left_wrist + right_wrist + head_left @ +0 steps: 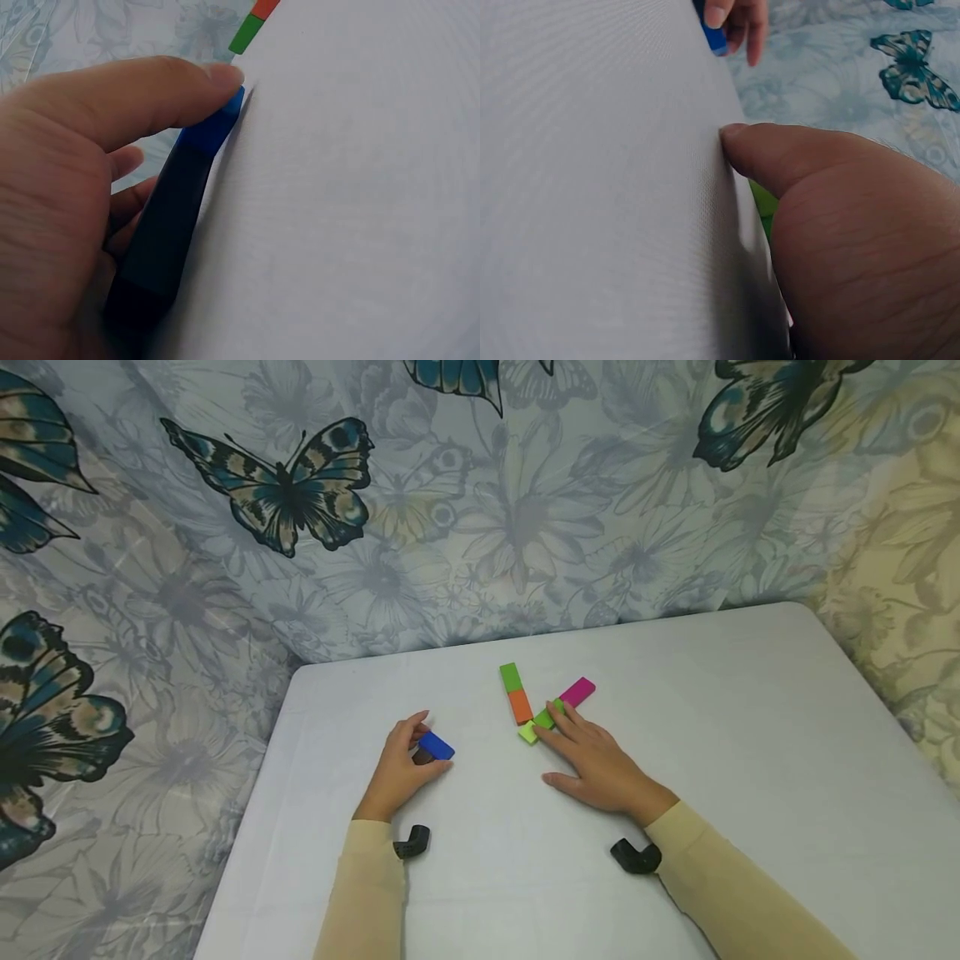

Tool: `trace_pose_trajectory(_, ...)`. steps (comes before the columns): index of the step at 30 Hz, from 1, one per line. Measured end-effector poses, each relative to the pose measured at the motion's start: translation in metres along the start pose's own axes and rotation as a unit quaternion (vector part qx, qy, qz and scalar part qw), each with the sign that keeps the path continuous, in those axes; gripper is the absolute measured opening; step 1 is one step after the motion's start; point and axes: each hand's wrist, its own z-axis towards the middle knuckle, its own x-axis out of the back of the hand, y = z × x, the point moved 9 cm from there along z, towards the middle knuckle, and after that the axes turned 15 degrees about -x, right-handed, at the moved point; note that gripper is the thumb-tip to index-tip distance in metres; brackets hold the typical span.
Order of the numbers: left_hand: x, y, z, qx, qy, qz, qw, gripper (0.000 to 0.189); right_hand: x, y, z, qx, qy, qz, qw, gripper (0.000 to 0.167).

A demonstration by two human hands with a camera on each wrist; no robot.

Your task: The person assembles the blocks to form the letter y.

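On the left, my left hand (400,768) holds a flat blue block (437,745) and a dark block (422,757) between thumb and curled fingers. The left wrist view shows the thumb on the blue block (210,129), which lines up end to end with the dark block (165,225). My right hand (600,768) lies over a slanted row, fingers spread and fingertips on a green block (544,719). A yellow-green block (528,732) is at the row's near end, a magenta block (577,692) at its far end.
An orange block (520,707) and another green block (511,677) form a second line left of that row. All lie on a white-covered table (750,710). Butterfly-patterned cloth (480,527) hangs behind and at the left. Black wrist devices (636,857) sit by both sleeves.
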Motion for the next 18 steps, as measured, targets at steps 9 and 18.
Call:
trace_pose_trajectory(9,0.0009,0.0007,-0.0003,0.001,0.010,0.009,0.9999,0.069,0.0000,-0.0006,-0.0012,-0.003,-0.004,-0.004,1.0000,0.079)
trace_pose_trajectory(18,0.0002,0.0023,0.0005,0.003,-0.001,0.020,0.9998,0.058,0.0005,-0.0009,-0.0015,-0.003,-0.004,-0.002,1.0000,0.078)
